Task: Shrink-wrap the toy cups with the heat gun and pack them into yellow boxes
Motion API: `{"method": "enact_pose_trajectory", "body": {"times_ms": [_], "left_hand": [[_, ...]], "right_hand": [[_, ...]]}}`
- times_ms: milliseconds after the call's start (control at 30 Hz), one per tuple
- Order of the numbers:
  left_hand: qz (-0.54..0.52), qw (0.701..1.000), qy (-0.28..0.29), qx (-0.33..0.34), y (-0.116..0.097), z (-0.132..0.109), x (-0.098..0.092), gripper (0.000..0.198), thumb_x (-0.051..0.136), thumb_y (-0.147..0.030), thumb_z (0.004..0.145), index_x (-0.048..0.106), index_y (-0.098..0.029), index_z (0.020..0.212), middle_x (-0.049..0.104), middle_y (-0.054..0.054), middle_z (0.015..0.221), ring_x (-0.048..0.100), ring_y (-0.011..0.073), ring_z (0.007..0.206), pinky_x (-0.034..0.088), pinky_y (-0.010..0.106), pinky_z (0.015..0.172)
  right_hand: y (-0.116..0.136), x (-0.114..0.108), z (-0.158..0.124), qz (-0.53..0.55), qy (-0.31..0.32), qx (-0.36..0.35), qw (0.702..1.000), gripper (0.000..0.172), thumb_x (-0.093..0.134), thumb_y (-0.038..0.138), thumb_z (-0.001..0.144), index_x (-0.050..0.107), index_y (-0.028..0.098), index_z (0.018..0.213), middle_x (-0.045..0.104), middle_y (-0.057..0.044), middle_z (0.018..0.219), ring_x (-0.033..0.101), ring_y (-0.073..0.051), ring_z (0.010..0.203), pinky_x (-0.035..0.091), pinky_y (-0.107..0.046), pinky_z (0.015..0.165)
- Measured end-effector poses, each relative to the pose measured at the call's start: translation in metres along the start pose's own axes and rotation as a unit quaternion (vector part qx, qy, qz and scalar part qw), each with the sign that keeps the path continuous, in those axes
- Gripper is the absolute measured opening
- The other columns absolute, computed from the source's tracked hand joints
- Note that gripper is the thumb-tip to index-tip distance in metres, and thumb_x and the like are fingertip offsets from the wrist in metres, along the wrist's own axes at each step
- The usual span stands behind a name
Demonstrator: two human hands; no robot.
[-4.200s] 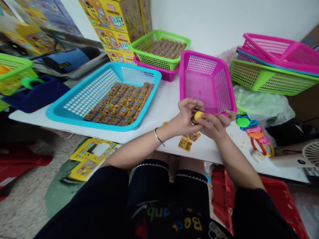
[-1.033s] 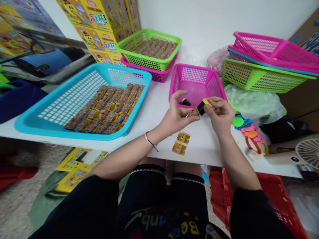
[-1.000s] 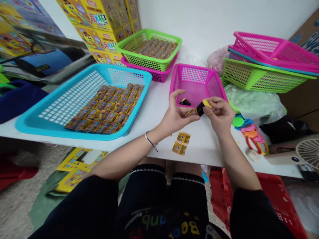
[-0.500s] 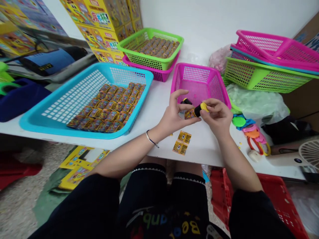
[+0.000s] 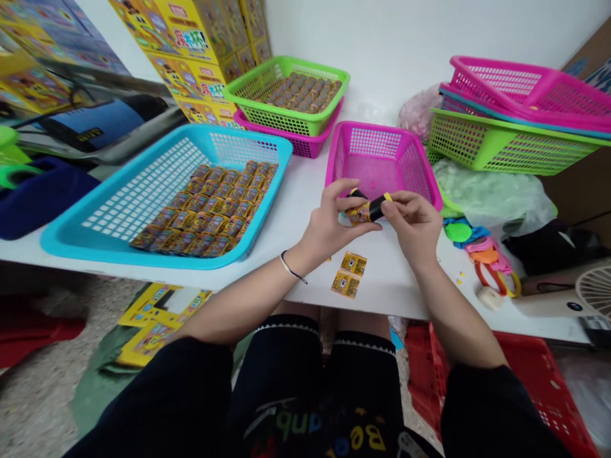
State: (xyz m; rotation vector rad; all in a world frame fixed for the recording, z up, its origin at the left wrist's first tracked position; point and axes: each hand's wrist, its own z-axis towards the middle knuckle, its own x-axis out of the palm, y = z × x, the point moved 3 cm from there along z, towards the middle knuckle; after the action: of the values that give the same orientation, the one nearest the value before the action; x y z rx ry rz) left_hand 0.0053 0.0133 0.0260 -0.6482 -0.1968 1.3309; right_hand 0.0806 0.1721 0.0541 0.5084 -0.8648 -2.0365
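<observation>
Above the table's front part, my left hand [image 5: 329, 219] grips a small black cup [image 5: 376, 208] with a yellow end, around whose left part sits a yellow printed sleeve [image 5: 359, 214]. My right hand [image 5: 414, 219] pinches the yellow end between thumb and fingers. Another black piece with a yellow edge [image 5: 356, 193] shows behind my left fingers; whether they touch it I cannot tell. Two joined yellow printed labels [image 5: 349, 275] lie flat on the table below my hands. Just beyond my hands stands a pink basket [image 5: 365, 166].
To the left, a blue basket [image 5: 238, 259] holds rows of printed cups. Farther back, a green basket [image 5: 281, 119] of similar pieces sits on a pink one. Stacked baskets [image 5: 496, 143], a plastic bag [image 5: 496, 194], coloured rings [image 5: 489, 277] and a fan [image 5: 594, 289] occupy the right side.
The black cup has shifted slightly left and its yellow end is now mostly covered by my right fingers. My left thumb and fingers have closed in a little around the sleeve.
</observation>
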Motion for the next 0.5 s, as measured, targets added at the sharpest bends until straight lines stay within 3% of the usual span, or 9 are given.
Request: {"method": "enact_pose_trajectory", "body": {"times_ms": [133, 267, 400, 500], "left_hand": [[0.090, 0.995, 0.033, 0.035, -0.004, -0.001, -0.004, 0.071, 0.081, -0.045, 0.088, 0.042, -0.027, 0.144, 0.072, 0.005, 0.121, 0.076, 0.0183, 0.108, 0.062, 0.031, 0.096], [0.095, 0.990, 0.091, 0.053, -0.004, 0.002, -0.004, 0.052, 0.073, -0.031, 0.096, 0.048, -0.027, 0.142, 0.072, 0.005, 0.122, 0.074, 0.0179, 0.111, 0.060, 0.032, 0.100], [0.006, 0.991, 0.107, 0.074, 0.001, 0.009, -0.003, 0.074, 0.074, -0.037, 0.096, 0.029, -0.028, 0.154, 0.064, 0.011, 0.139, 0.073, 0.0198, 0.118, 0.060, 0.034, 0.100], [-0.017, 0.990, 0.115, 0.075, 0.005, 0.012, -0.002, 0.072, 0.067, -0.038, 0.101, 0.022, -0.029, 0.157, 0.056, 0.016, 0.148, 0.072, 0.0203, 0.120, 0.059, 0.037, 0.103]], "right_hand": [[0.005, 0.008, -0.013, -0.032, -0.021, -0.050, 0.998, 0.042, 0.077, 0.038, 0.089, 0.045, 0.022, 0.067, 0.072, -0.003, 0.093, 0.071, -0.015, 0.087, 0.061, -0.034, 0.080], [0.011, 0.014, -0.022, -0.108, 0.015, -0.093, 0.990, 0.039, 0.077, 0.037, 0.088, 0.047, 0.023, 0.068, 0.071, -0.004, 0.095, 0.069, -0.016, 0.084, 0.061, -0.036, 0.077], [0.012, 0.005, -0.011, -0.150, 0.039, -0.121, 0.981, 0.038, 0.077, 0.039, 0.087, 0.048, 0.023, 0.068, 0.074, -0.006, 0.099, 0.071, -0.017, 0.086, 0.061, -0.037, 0.078], [0.010, -0.003, 0.001, -0.119, 0.069, -0.127, 0.982, 0.038, 0.079, 0.038, 0.086, 0.049, 0.023, 0.068, 0.076, -0.006, 0.101, 0.073, -0.019, 0.091, 0.060, -0.037, 0.080]]}}
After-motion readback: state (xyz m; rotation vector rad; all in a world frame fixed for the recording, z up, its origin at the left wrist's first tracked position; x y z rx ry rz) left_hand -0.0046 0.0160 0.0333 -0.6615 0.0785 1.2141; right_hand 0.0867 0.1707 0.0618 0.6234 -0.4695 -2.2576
